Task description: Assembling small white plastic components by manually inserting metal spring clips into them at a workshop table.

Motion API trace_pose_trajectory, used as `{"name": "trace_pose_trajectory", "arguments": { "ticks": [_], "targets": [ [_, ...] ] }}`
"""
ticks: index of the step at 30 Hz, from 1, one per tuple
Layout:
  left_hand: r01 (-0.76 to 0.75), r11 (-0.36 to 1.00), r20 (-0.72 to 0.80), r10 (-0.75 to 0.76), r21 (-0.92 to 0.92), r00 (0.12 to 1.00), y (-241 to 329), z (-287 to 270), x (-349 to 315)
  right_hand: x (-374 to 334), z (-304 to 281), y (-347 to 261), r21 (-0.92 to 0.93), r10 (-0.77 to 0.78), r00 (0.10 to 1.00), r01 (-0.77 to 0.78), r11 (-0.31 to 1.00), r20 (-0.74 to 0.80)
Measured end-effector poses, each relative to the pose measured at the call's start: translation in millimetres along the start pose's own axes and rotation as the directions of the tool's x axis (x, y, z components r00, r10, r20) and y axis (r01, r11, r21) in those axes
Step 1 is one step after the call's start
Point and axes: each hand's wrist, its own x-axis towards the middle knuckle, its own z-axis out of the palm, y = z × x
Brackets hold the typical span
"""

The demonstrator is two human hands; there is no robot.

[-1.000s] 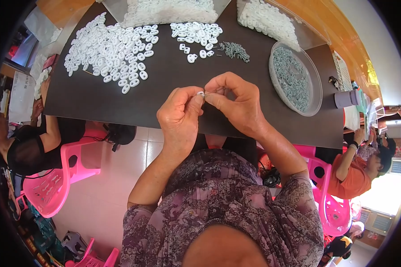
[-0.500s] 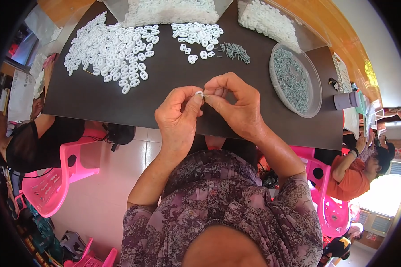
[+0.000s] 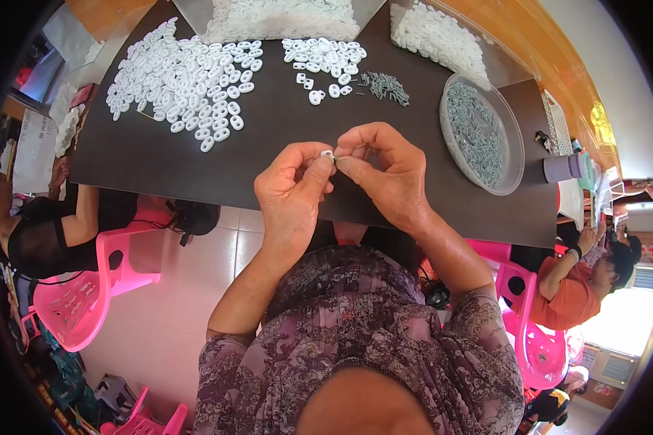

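Between the thumb and forefinger of my left hand (image 3: 292, 190) is a small white plastic piece (image 3: 327, 154). My right hand (image 3: 389, 171) pinches at its right side, fingertips touching or nearly touching it; a tiny dark sliver shows there, too small to name with certainty. Both hands are over the near part of the dark table (image 3: 159, 161). Beyond them lie a small group of white plastic pieces with holes (image 3: 326, 56) and a little heap of grey screws or pins (image 3: 386, 87). To the left spreads a larger pile of white two-holed oval pieces (image 3: 189, 80).
A round clear tub (image 3: 519, 156) of grey pins stands at the right. Two clear containers of white pieces (image 3: 279, 20) (image 3: 442, 40) line the back. A grey cup (image 3: 562, 166) is near the right edge. People sit at both sides, by pink chairs (image 3: 72, 308).
My hands keep the same pinch on the white piece, with hardly any movement. The view has shifted slightly. At the left, another person's arm has moved.
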Motion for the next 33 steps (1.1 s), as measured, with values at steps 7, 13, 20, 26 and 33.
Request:
{"name": "trace_pose_trajectory", "arguments": {
  "ticks": [7, 13, 20, 26, 33],
  "targets": [
    [-0.148, 0.972, -0.044, 0.158, 0.184, 0.986, -5.1, 3.5, -2.2, 1.5, -1.6, -1.8, -0.061, 0.000, 1.000, 0.001, 0.998, 0.010],
    [-0.285, 0.902, -0.017, 0.307, 0.325, 0.952, -16.6, 2.5, -0.3, 3.3, 0.0, 5.9, 0.062, 0.042, 0.999, -0.042, 0.997, 0.005],
    [-0.025, 0.998, -0.020, 0.023, -0.060, 1.000, -4.2, -2.7, 4.4, 5.3, 8.7, 3.0, 0.146, 0.032, 0.999, -0.025, 0.989, -0.044],
    [-0.031, 0.985, 0.020, 0.035, -0.167, 0.999, -9.2, -5.6, 6.4, 4.1, 7.4, 2.3, 0.085, 0.001, 0.999, 0.003, 0.996, -0.053],
    [-0.003, 0.984, 0.043, 0.011, -0.177, 0.999, -6.1, -8.4, 7.4, 2.2, 4.6, 1.0, 0.231, 0.047, 0.997, -0.032, 0.972, -0.061]
  ]
}}
